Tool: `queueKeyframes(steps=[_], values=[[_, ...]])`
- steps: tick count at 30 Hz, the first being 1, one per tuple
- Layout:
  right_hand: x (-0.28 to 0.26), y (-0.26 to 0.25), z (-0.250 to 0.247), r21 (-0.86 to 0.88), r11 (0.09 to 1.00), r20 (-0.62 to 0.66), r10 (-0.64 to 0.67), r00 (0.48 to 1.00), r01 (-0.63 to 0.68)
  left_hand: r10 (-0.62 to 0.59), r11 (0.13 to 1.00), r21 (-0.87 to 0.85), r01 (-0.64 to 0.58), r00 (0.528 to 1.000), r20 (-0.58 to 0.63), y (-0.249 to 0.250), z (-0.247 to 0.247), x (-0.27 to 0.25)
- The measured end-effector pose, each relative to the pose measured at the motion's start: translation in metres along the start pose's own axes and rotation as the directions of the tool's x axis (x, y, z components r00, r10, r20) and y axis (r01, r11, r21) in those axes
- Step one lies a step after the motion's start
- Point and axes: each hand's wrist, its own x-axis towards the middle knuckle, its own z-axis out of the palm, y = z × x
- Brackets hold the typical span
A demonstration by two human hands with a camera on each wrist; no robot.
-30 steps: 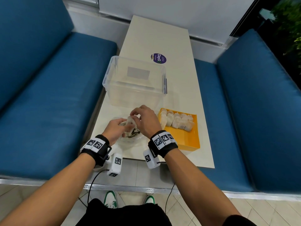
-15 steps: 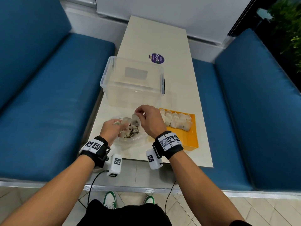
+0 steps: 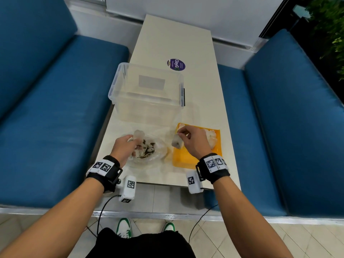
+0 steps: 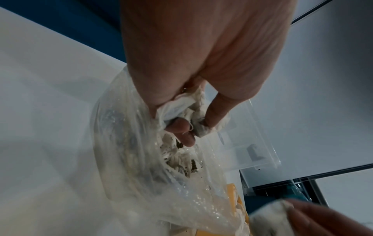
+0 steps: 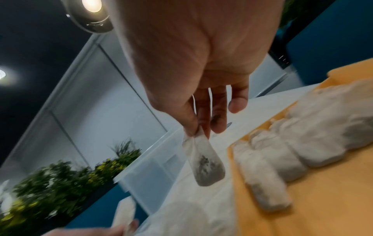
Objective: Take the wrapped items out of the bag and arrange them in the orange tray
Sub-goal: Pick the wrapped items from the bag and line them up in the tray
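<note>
Hanging long-axis down from the right hand (image 3: pixel 193 141), pinched by its top edge, the wrapped pouch (image 3: pixel 176 143) sits over the orange tray's (image 3: pixel 188 159) left edge, centre frame, while the left hand (image 3: pixel 124 148) grips another pouch (image 4: pixel 182 103) in the plastic bag (image 3: pixel 158 151).

Both forearms reach up from the bottom of the frame. The left hand (image 3: pixel 124 148), left of centre, has its fingers curled into a grip. The right hand (image 3: pixel 192 141), right of centre, pinches with thumb and fingertips (image 5: pixel 203 127), palm down.
</note>
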Motion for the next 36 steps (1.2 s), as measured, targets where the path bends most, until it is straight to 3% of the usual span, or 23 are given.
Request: queueKeyframes(steps=[5, 12, 22, 31, 36], values=[[0.005, 0.041, -0.018, -0.081, 0.992, 0.041, 0.104, 0.994, -0.100, -0.012, 1.000, 0.003, 0.012, 1.000, -0.001, 0.004, 0.001, 0.001], [0.014, 0.078, 0.002, -0.221, 0.959, 0.183, 0.219, 0.958, -0.177, -0.023, 0.999, 0.027, 0.023, 1.000, 0.000, 0.005, 0.003, 0.002], [0.032, 0.077, 0.011, -0.219, 0.959, 0.046, 0.194, 0.980, -0.179, -0.014, 1.000, 0.027, 0.014, 1.000, -0.002, 0.008, 0.003, -0.002], [0.032, 0.074, 0.011, -0.130, 0.963, -0.002, 0.236, 0.972, -0.234, -0.012, 0.999, 0.034, 0.011, 1.000, 0.023, 0.008, 0.004, -0.005], [0.028, 0.062, 0.008, -0.179, 0.965, -0.084, 0.179, 0.980, -0.191, -0.004, 0.999, 0.035, 0.002, 0.999, 0.045, 0.009, 0.004, -0.008]])
